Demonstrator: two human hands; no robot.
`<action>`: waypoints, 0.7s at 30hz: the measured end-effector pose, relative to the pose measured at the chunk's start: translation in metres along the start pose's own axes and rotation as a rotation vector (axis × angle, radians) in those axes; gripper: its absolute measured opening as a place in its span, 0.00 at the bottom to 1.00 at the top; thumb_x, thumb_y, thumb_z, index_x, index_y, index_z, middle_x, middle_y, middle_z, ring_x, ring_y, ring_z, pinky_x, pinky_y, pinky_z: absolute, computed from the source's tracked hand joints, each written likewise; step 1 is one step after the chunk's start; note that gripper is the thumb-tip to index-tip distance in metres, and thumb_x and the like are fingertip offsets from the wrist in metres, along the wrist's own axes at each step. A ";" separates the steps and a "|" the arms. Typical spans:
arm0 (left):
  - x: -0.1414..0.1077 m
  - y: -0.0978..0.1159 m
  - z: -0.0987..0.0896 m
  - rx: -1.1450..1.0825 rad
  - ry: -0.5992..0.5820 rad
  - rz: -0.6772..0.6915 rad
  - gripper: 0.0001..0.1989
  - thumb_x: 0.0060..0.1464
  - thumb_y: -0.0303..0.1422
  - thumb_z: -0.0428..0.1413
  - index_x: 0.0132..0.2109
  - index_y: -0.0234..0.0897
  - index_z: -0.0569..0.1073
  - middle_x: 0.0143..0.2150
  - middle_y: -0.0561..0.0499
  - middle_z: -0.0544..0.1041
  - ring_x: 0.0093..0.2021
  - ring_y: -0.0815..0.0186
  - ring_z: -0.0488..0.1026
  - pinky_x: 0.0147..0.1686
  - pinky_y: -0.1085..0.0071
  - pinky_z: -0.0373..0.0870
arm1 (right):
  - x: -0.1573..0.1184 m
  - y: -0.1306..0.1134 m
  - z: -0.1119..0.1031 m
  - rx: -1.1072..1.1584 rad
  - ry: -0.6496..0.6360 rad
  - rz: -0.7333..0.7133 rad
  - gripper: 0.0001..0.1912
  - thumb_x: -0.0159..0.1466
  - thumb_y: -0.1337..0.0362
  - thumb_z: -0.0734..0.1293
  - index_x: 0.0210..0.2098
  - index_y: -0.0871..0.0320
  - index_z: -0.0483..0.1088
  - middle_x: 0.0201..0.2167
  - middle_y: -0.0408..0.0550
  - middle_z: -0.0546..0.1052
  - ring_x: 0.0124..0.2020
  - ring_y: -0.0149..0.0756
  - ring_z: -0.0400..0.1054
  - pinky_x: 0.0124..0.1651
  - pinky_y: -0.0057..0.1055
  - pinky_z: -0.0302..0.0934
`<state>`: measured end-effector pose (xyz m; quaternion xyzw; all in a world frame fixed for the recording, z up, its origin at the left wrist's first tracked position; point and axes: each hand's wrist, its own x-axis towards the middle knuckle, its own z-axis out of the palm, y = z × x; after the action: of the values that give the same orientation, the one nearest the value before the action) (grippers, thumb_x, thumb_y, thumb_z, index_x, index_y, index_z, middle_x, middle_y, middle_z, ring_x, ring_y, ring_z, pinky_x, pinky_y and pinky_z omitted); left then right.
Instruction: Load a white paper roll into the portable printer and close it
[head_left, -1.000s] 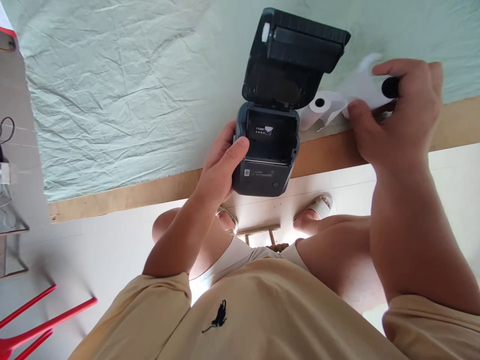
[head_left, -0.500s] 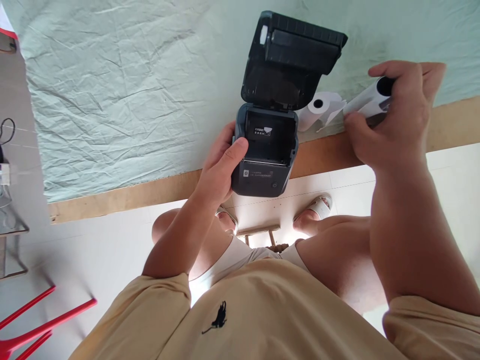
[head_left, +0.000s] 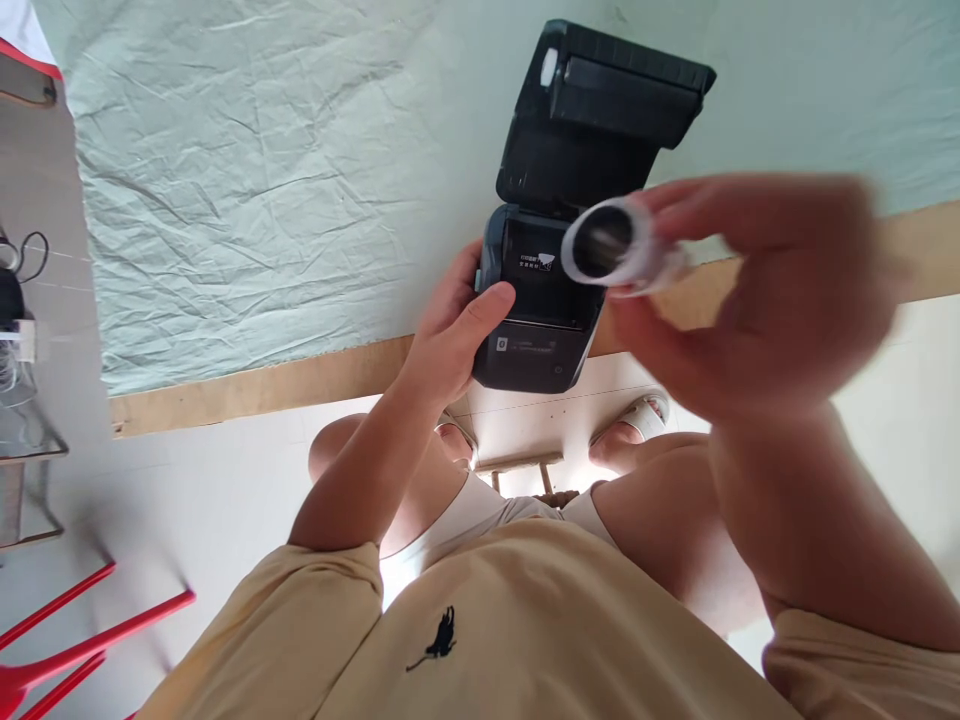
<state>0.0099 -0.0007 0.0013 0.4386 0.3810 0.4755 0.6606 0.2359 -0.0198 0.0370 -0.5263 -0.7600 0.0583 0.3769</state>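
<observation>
A dark portable label printer [head_left: 529, 355] sits in my left hand [head_left: 457, 325], its thumb over the near left edge. The printer's lid [head_left: 600, 120] is swung up and back, so the black paper bay [head_left: 532, 290] shows, with a small printed sticker inside. My right hand [head_left: 772, 290], smeared by motion, pinches a white paper roll [head_left: 641, 240] between thumb and fingers. One end of the roll, with its wide dark core, faces me and overlaps the right side of the bay. I cannot tell whether roll and printer touch.
A pale green wrinkled cloth [head_left: 262, 200] covers the table, whose wooden edge [head_left: 262, 385] runs across in front of me. Red bars [head_left: 120, 625] stand at the lower left. Cables and a metal rack [head_left: 34, 455] are at the far left.
My right hand has lifted the wide-cored paper roll from the table and brought it left to the printer. The other, small-cored roll is now hidden. The printer has shifted slightly right in view.
</observation>
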 end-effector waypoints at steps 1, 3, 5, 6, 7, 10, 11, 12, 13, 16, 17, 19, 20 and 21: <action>0.000 0.000 -0.001 0.011 -0.007 0.005 0.26 0.61 0.56 0.70 0.56 0.44 0.82 0.46 0.48 0.88 0.59 0.50 0.89 0.42 0.64 0.88 | -0.003 -0.009 0.006 0.005 0.059 -0.065 0.17 0.72 0.66 0.68 0.58 0.45 0.71 0.54 0.44 0.87 0.54 0.45 0.85 0.60 0.47 0.77; -0.001 -0.001 -0.002 0.022 -0.033 0.004 0.27 0.62 0.56 0.69 0.59 0.44 0.80 0.49 0.48 0.88 0.56 0.52 0.89 0.45 0.62 0.88 | -0.006 -0.015 0.017 -0.026 0.119 -0.126 0.13 0.71 0.71 0.68 0.51 0.47 0.74 0.50 0.43 0.89 0.48 0.42 0.86 0.53 0.44 0.77; -0.001 -0.003 -0.003 0.030 -0.053 0.006 0.26 0.64 0.56 0.67 0.58 0.44 0.80 0.50 0.48 0.88 0.53 0.53 0.89 0.46 0.62 0.87 | -0.004 -0.012 0.024 -0.062 0.105 -0.142 0.13 0.72 0.74 0.66 0.45 0.49 0.75 0.48 0.44 0.90 0.47 0.43 0.87 0.52 0.44 0.76; -0.001 -0.004 -0.004 0.038 -0.055 0.009 0.26 0.64 0.57 0.67 0.58 0.44 0.79 0.50 0.48 0.87 0.52 0.54 0.89 0.46 0.62 0.86 | -0.003 -0.010 0.025 -0.067 0.093 -0.142 0.13 0.72 0.74 0.65 0.43 0.49 0.75 0.47 0.43 0.90 0.48 0.44 0.87 0.53 0.45 0.76; -0.001 -0.005 -0.005 0.047 -0.057 0.011 0.26 0.64 0.57 0.66 0.57 0.44 0.79 0.50 0.48 0.87 0.51 0.54 0.89 0.46 0.61 0.86 | -0.003 -0.009 0.026 -0.060 0.099 -0.146 0.13 0.73 0.74 0.65 0.42 0.49 0.75 0.46 0.42 0.90 0.49 0.44 0.87 0.54 0.45 0.74; 0.000 -0.007 -0.009 0.045 -0.081 0.031 0.30 0.62 0.60 0.66 0.58 0.42 0.78 0.48 0.47 0.86 0.49 0.55 0.87 0.46 0.62 0.85 | -0.003 -0.013 0.026 -0.006 0.168 -0.216 0.08 0.74 0.69 0.69 0.41 0.49 0.75 0.41 0.39 0.89 0.50 0.43 0.86 0.54 0.44 0.71; 0.001 -0.007 -0.009 0.036 -0.094 0.036 0.31 0.61 0.60 0.67 0.58 0.42 0.78 0.48 0.47 0.86 0.48 0.56 0.87 0.46 0.63 0.85 | -0.004 -0.016 0.027 0.018 0.186 -0.256 0.06 0.74 0.66 0.71 0.40 0.49 0.75 0.39 0.38 0.88 0.49 0.42 0.85 0.54 0.43 0.70; 0.001 -0.007 -0.010 0.030 -0.101 0.034 0.31 0.60 0.59 0.69 0.58 0.42 0.78 0.49 0.48 0.86 0.48 0.57 0.86 0.46 0.64 0.85 | -0.005 -0.019 0.027 0.037 0.183 -0.286 0.06 0.74 0.63 0.73 0.40 0.50 0.74 0.38 0.37 0.88 0.49 0.41 0.85 0.54 0.43 0.69; 0.001 -0.006 -0.010 0.026 -0.100 0.027 0.30 0.59 0.57 0.71 0.57 0.42 0.78 0.49 0.49 0.86 0.47 0.59 0.86 0.46 0.65 0.85 | -0.005 -0.020 0.028 0.054 0.177 -0.309 0.07 0.75 0.60 0.73 0.39 0.50 0.74 0.37 0.37 0.88 0.48 0.41 0.85 0.53 0.43 0.69; 0.002 -0.004 -0.010 0.028 -0.091 -0.027 0.29 0.51 0.47 0.78 0.55 0.43 0.78 0.45 0.52 0.86 0.44 0.62 0.85 0.45 0.67 0.85 | -0.003 -0.020 0.028 0.122 0.203 -0.304 0.08 0.76 0.59 0.69 0.39 0.50 0.74 0.35 0.38 0.87 0.47 0.41 0.86 0.52 0.43 0.70; 0.003 -0.004 -0.010 0.027 -0.093 -0.041 0.31 0.48 0.44 0.79 0.55 0.44 0.78 0.44 0.53 0.86 0.43 0.63 0.85 0.44 0.68 0.85 | -0.001 -0.018 0.027 0.154 0.242 -0.295 0.07 0.76 0.61 0.68 0.39 0.51 0.74 0.34 0.38 0.87 0.44 0.41 0.85 0.50 0.43 0.71; 0.003 -0.004 -0.012 0.030 -0.091 -0.044 0.37 0.44 0.43 0.80 0.59 0.45 0.78 0.47 0.52 0.87 0.44 0.61 0.86 0.44 0.67 0.85 | 0.003 -0.011 0.024 0.205 0.372 -0.257 0.03 0.73 0.64 0.68 0.40 0.51 0.75 0.32 0.40 0.85 0.39 0.40 0.83 0.47 0.43 0.72; 0.003 -0.004 -0.013 0.039 -0.085 -0.034 0.40 0.44 0.43 0.80 0.62 0.46 0.77 0.50 0.51 0.87 0.45 0.60 0.86 0.45 0.66 0.85 | 0.006 -0.006 0.022 0.206 0.418 -0.227 0.03 0.71 0.64 0.69 0.43 0.51 0.76 0.36 0.44 0.86 0.41 0.42 0.83 0.45 0.43 0.72; 0.003 -0.004 -0.014 0.051 -0.082 -0.018 0.44 0.43 0.43 0.80 0.66 0.47 0.75 0.54 0.50 0.87 0.47 0.59 0.86 0.46 0.65 0.85 | 0.008 -0.001 0.020 0.196 0.445 -0.201 0.07 0.71 0.63 0.69 0.47 0.52 0.77 0.42 0.48 0.87 0.45 0.44 0.83 0.45 0.43 0.72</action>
<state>-0.0013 0.0045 -0.0075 0.4710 0.3696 0.4412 0.6685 0.2214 -0.0077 0.0271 -0.4093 -0.6977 -0.0232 0.5876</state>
